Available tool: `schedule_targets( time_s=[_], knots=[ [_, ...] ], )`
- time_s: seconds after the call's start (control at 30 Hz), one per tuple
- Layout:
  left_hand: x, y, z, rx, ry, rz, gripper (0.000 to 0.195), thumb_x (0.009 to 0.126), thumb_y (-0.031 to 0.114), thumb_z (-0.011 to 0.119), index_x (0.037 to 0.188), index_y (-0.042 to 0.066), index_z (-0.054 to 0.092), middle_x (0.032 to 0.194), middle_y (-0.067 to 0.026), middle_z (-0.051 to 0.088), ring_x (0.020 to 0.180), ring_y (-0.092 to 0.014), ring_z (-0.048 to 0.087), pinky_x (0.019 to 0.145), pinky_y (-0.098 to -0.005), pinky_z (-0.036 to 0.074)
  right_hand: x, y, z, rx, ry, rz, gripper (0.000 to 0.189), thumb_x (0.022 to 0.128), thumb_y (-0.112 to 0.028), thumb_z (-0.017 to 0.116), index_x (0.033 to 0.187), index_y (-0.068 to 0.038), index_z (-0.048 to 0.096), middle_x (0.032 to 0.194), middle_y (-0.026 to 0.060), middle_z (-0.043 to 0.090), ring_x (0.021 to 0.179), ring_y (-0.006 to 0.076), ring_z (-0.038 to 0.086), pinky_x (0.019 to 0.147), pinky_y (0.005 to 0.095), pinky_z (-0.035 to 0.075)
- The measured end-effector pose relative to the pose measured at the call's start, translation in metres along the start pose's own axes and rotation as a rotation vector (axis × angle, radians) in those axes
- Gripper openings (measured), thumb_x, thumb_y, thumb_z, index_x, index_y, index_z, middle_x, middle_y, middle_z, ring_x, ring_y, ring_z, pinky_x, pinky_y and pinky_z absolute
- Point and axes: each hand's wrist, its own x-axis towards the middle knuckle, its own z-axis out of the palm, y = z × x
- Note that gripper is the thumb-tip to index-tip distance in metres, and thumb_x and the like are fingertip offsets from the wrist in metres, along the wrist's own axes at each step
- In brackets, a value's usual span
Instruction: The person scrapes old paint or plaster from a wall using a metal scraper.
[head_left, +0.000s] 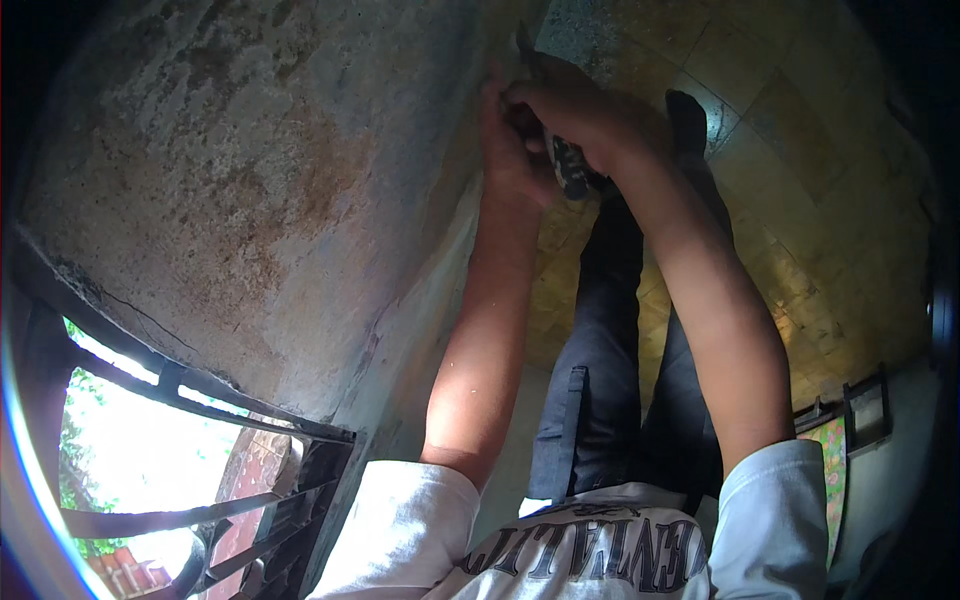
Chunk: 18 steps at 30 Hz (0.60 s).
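High in the view, my two hands are close together beside the weathered wall (247, 187). My right hand (566, 101) is closed around a hand tool with a mottled dark handle (571, 169). The handle's end sticks out below the hand. A narrow, pointed part (524, 41) extends beyond my knuckles at the top; dim light and blur hide what kind of tool it is. My left hand (510, 142) is just left of it, palm turned inward, its fingers by the wall edge. Whether the left fingers touch or hold anything cannot be made out.
A barred window (172, 517) opens at lower left, with bright daylight outside. Stained floor tiles (795, 150) stretch away at right, beneath my legs in dark trousers (600, 390). A floral cloth (834, 472) hangs by a dark frame (870, 416) at lower right.
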Motion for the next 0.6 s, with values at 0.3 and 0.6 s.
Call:
schedule_targets(
  time_s=[0.3,0.6],
  knots=[
    [0.014,-0.014,-0.01,0.06,-0.143,0.039,0.034,0.089,0.045,0.053,0.088,0.012,0.059,0.068,0.0017,0.056,0.042,-0.004,0.046,0.028,-0.0154,0.028,-0.041,-0.009,-0.006,-0.234,0.059,-0.06,0.046,0.086,-0.022,0.051,0.129,-0.008,0.045,0.09,0.0083,0.063,0.07,0.0154,0.067,0.053,0.0272,0.051],
    [0.018,0.005,0.012,-0.053,-0.379,0.021,0.037,0.093,0.045,0.047,0.093,0.011,0.06,0.075,-0.0022,0.062,0.051,-0.013,0.057,0.037,-0.0271,0.044,-0.029,0.002,-0.005,-0.547,0.317,-0.51,0.047,0.084,-0.02,0.054,0.129,-0.008,0.047,0.095,0.0171,0.063,0.08,0.0247,0.066,0.07,0.034,0.05]
  ],
)
